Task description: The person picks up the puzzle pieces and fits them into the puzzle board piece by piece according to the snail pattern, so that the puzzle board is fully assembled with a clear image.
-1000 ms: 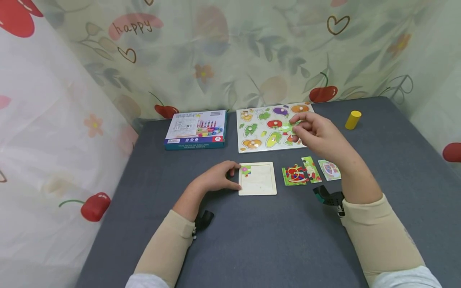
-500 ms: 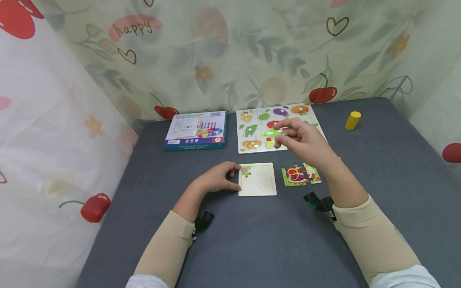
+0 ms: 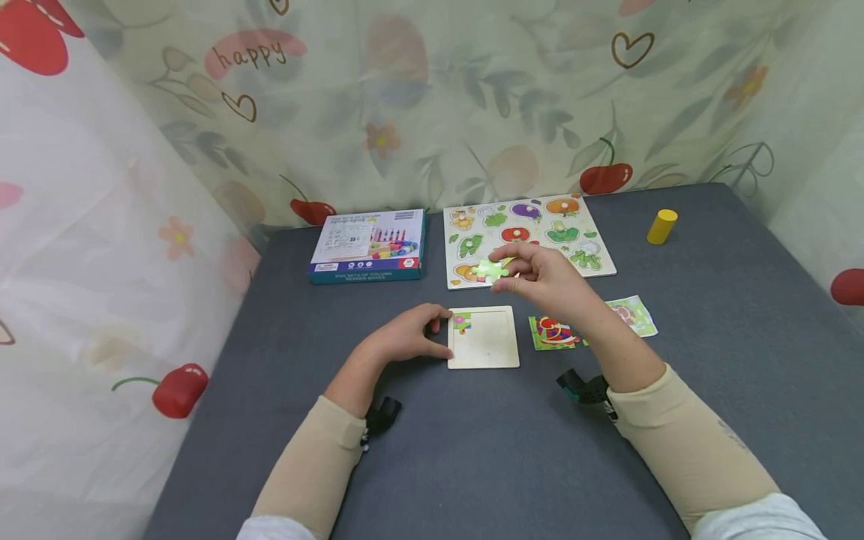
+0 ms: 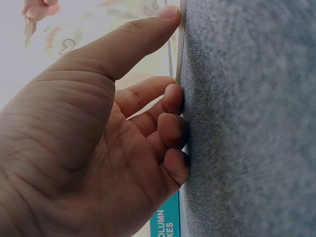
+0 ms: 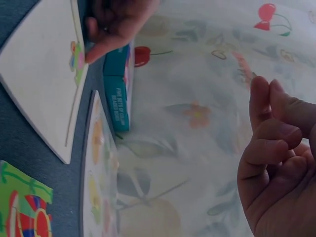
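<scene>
My left hand [image 3: 405, 334] rests on the table, thumb and index fingertips touching the left edge of a square wooden puzzle board [image 3: 486, 341]. In the left wrist view the thumb [image 4: 133, 42] lies fairly straight against that thin edge. One small puzzle piece [image 3: 462, 322] sits in the board's upper left corner. Above and behind the board, my right hand [image 3: 543, 277] pinches a light green puzzle piece [image 3: 487, 271] between thumb and index finger. The right wrist view shows the pinching fingertips, but the piece is hidden there.
Right of the board lie joined red-and-green puzzle pieces [image 3: 555, 334], partly covered by the right arm, and a printed picture card [image 3: 634, 315]. Behind are a vegetable peg puzzle [image 3: 563, 217], a flat teal box [image 3: 367, 247] and a yellow cylinder [image 3: 661, 226].
My right hand has moved left and slightly down with the green puzzle piece, from over the peg puzzle's right part to near its front left edge. The left hand and board stay put.
</scene>
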A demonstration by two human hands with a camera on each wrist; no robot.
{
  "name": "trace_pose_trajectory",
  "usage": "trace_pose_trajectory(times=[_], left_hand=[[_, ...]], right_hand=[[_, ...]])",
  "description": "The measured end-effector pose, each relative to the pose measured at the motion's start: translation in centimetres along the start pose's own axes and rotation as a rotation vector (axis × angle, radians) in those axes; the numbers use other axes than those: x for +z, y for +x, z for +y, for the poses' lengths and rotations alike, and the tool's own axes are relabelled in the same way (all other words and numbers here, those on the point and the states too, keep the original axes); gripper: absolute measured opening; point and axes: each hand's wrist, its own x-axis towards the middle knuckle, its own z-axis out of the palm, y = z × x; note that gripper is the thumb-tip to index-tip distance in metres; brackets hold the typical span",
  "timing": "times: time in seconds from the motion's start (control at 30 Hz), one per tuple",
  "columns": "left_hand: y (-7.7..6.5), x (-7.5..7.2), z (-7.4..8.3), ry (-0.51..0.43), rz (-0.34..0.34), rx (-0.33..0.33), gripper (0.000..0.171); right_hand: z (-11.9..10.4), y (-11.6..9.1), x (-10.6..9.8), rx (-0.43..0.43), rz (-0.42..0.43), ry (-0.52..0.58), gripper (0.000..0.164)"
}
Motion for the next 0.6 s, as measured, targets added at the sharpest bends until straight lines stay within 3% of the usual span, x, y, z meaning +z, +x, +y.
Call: trace_pose_trajectory(times=[0.3,0.6], left_hand=[[0.0,-0.1,0.1,-0.003,0.005,0.003,0.064],[0.0,0.1,-0.1,-0.001,0.008,0.003,0.065]], right_hand=[[1.8,0.9,1.3,0.010,-0.052,-0.004,0.030],[2.8,1.3,2.3,0.115,-0.043,-0.022,0.032]])
